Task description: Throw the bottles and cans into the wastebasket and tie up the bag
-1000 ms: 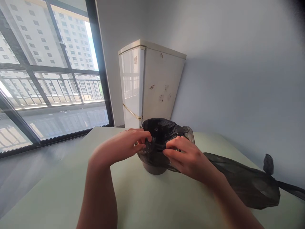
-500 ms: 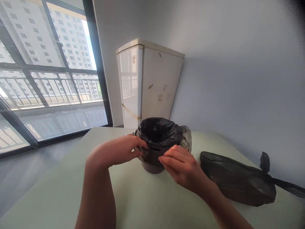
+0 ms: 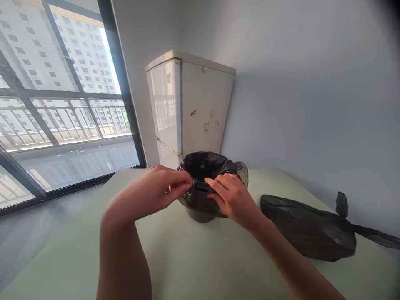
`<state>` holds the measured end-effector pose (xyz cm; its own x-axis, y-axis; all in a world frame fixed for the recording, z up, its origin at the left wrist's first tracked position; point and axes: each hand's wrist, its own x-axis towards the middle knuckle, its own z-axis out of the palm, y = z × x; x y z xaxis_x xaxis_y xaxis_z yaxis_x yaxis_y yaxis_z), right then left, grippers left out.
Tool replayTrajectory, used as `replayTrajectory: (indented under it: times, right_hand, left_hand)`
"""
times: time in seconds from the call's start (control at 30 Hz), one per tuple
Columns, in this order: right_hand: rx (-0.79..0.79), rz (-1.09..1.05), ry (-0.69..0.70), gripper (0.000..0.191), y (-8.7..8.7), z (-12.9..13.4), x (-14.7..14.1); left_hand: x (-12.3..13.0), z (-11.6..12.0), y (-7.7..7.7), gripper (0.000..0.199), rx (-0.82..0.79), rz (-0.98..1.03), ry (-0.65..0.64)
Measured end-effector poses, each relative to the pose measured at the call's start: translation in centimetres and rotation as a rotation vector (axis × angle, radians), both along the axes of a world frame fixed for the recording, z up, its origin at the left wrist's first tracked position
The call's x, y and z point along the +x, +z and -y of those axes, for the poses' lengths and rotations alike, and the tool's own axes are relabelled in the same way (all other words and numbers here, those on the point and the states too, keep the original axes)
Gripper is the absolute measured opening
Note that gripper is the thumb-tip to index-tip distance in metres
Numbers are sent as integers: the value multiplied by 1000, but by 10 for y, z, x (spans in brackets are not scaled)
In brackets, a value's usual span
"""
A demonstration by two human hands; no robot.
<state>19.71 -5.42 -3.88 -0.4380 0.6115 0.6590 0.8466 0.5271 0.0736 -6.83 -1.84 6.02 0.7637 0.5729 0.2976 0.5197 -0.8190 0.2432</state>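
A dark bin (image 3: pixel 200 214) stands on the pale green table, lined with a thin black bag (image 3: pixel 218 160) that folds over its rim and hangs down outside. At the left front of the rim, my left hand (image 3: pixel 168 185) pinches the bag between thumb and fingers. My right hand (image 3: pixel 226 193) is at the right front of the rim, its fingers over the edge and its thumb below, against the bag. An oval handle slot in the bin shows between the two hands.
A filled black bag (image 3: pixel 309 227) with knotted ends lies on the table (image 3: pixel 200 266) at the right. Behind the table stand a white fridge (image 3: pixel 206 100) and a grey wall (image 3: pixel 306 91). Glass doors (image 3: pixel 62 112) are at the left.
My right hand has moved up from the bin's front to the rim. My left hand has closed on the bag at the rim. The view has shifted slightly.
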Motion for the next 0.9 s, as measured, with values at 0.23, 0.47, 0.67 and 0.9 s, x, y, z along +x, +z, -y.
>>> replayTrajectory:
  times: [0.23, 0.47, 0.67, 0.9]
  right_hand:
    - [-45, 58, -148, 37, 2, -37, 45]
    - [-31, 112, -293, 39, 2, -56, 112]
    - [-28, 143, -433, 42, -4, -59, 166]
    - [20, 108, -587, 38, -10, -43, 246]
  left_hand:
    - [2, -2, -3, 36, -14, -35, -60]
    - [3, -2, -3, 32, -44, -76, -71]
    - [4, -3, -4, 32, -65, -88, -86]
    - [2, -4, -5, 30, -86, -94, -94]
